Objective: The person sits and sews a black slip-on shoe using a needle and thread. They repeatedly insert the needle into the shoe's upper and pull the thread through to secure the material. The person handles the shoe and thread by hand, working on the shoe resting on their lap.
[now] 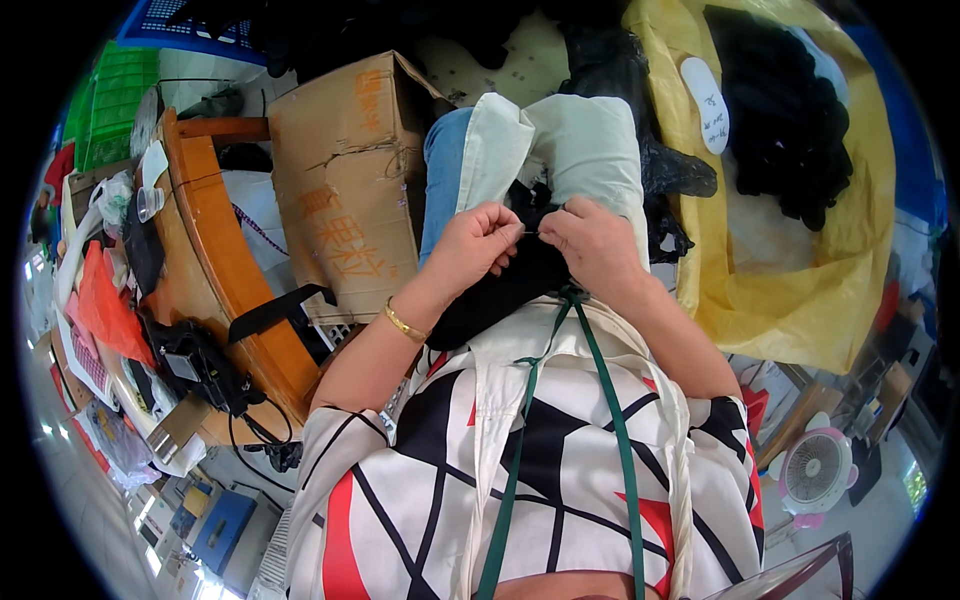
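Over my lap, my left hand (482, 240) and my right hand (592, 243) are held close together, each with thumb and forefinger pinched. In the narrow gap between the fingertips shows a thin, fine strand (531, 233); whether it is a needle or a thread is too small to tell. Below the hands a piece of black fabric (478, 305) lies bunched across my lap. It reaches up between my knees, which are covered by a pale cloth (585, 150). A gold bracelet (405, 326) circles my left wrist.
A cardboard box (345, 190) stands left of my knees, beside a wooden chair frame (215, 235). On the right, a large yellow sack (800, 300) holds black cloth pieces (785, 110) and a white insole-shaped piece (705, 105). A small fan (818, 470) stands at the lower right.
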Demonstrator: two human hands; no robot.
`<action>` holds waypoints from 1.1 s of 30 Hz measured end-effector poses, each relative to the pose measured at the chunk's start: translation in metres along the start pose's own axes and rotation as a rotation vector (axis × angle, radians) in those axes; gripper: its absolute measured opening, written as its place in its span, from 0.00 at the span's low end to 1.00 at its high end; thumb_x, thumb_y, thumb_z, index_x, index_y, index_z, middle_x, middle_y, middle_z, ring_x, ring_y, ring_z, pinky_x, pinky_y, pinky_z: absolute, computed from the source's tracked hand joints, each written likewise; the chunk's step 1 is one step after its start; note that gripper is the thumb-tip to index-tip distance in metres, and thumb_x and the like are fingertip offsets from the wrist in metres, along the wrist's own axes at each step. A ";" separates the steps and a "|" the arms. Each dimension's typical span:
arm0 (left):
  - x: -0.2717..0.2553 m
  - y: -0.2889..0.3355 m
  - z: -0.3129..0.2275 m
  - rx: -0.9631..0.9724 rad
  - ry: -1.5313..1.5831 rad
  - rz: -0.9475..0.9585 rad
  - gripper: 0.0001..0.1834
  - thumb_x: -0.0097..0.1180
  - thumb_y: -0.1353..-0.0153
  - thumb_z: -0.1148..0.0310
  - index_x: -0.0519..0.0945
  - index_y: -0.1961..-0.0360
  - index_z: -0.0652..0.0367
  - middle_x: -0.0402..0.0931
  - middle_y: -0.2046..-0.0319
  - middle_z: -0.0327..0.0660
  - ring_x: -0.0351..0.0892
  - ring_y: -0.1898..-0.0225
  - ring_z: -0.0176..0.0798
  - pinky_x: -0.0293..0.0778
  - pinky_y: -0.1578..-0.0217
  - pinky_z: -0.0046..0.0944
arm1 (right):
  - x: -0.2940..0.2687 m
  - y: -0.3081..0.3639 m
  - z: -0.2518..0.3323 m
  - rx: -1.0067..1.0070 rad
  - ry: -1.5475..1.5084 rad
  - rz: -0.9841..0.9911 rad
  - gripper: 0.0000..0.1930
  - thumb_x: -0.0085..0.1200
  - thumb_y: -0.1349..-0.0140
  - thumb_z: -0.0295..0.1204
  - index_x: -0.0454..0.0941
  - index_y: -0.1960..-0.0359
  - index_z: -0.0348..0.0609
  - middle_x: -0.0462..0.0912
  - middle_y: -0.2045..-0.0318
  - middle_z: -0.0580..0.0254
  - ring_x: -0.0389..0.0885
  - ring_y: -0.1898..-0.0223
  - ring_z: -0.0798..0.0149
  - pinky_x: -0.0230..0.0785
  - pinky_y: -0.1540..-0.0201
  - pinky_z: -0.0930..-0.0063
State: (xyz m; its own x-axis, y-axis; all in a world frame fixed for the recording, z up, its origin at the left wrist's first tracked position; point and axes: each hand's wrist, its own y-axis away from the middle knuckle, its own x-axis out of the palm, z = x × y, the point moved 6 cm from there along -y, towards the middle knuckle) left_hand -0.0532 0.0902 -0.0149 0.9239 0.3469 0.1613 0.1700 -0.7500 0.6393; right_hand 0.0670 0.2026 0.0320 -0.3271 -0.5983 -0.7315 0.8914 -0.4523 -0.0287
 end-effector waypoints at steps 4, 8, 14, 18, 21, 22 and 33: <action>0.008 -0.003 0.009 0.009 0.054 0.055 0.07 0.58 0.34 0.68 0.80 0.62 0.61 0.76 0.75 0.31 0.74 0.75 0.25 0.71 0.73 0.28 | 0.003 -0.002 0.007 0.013 -0.241 -0.072 0.01 0.58 0.40 0.28 0.81 0.67 0.48 0.78 0.72 0.61 0.80 0.67 0.58 0.73 0.69 0.67; 0.010 0.009 -0.009 0.265 -0.398 -0.073 0.08 0.61 0.37 0.67 0.81 0.67 0.63 0.78 0.78 0.38 0.77 0.76 0.33 0.72 0.73 0.35 | 0.007 0.015 -0.031 0.564 -0.998 0.030 0.04 0.52 0.30 0.29 0.78 0.63 0.46 0.81 0.70 0.66 0.79 0.75 0.71 0.70 0.73 0.79; 0.023 0.025 -0.036 0.596 -0.723 -0.174 0.06 0.61 0.41 0.67 0.80 0.70 0.58 0.77 0.77 0.43 0.78 0.75 0.47 0.72 0.74 0.43 | -0.114 0.065 -0.147 0.567 -1.635 -0.884 0.05 0.49 0.28 0.27 0.72 0.64 0.43 0.74 0.75 0.66 0.71 0.73 0.72 0.73 0.66 0.76; 0.034 0.028 -0.041 0.844 -0.976 -0.205 0.04 0.62 0.42 0.71 0.79 0.70 0.57 0.73 0.80 0.42 0.77 0.76 0.45 0.71 0.76 0.43 | -0.142 0.110 -0.192 0.568 -1.542 -1.137 0.08 0.49 0.28 0.27 0.71 0.68 0.40 0.72 0.76 0.66 0.69 0.74 0.70 0.77 0.46 0.65; 0.040 0.031 -0.043 0.928 -1.121 -0.236 0.04 0.62 0.42 0.71 0.78 0.70 0.55 0.71 0.81 0.41 0.75 0.78 0.44 0.70 0.78 0.42 | -0.132 0.122 -0.200 0.602 -1.531 -1.137 0.08 0.49 0.28 0.27 0.71 0.68 0.40 0.72 0.77 0.67 0.69 0.75 0.70 0.76 0.44 0.63; 0.041 0.032 -0.043 0.952 -1.161 -0.249 0.04 0.62 0.42 0.71 0.78 0.70 0.54 0.70 0.81 0.40 0.74 0.79 0.44 0.70 0.79 0.42 | -0.129 0.123 -0.201 0.599 -1.543 -1.136 0.08 0.49 0.28 0.27 0.71 0.68 0.40 0.71 0.77 0.67 0.69 0.75 0.70 0.76 0.44 0.63; 0.025 0.003 -0.050 0.770 -0.951 -0.205 0.07 0.64 0.42 0.65 0.82 0.72 0.56 0.80 0.79 0.41 0.80 0.75 0.47 0.72 0.77 0.43 | -0.194 0.080 -0.110 0.260 -1.386 -0.878 0.06 0.49 0.28 0.26 0.75 0.56 0.38 0.68 0.78 0.69 0.66 0.75 0.73 0.74 0.62 0.73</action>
State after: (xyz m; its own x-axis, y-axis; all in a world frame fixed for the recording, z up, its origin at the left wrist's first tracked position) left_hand -0.0468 0.1252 0.0289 0.6839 0.1918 -0.7039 0.2005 -0.9771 -0.0714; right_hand 0.2363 0.3552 0.0961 -0.8075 -0.1497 0.5705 0.2711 -0.9532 0.1336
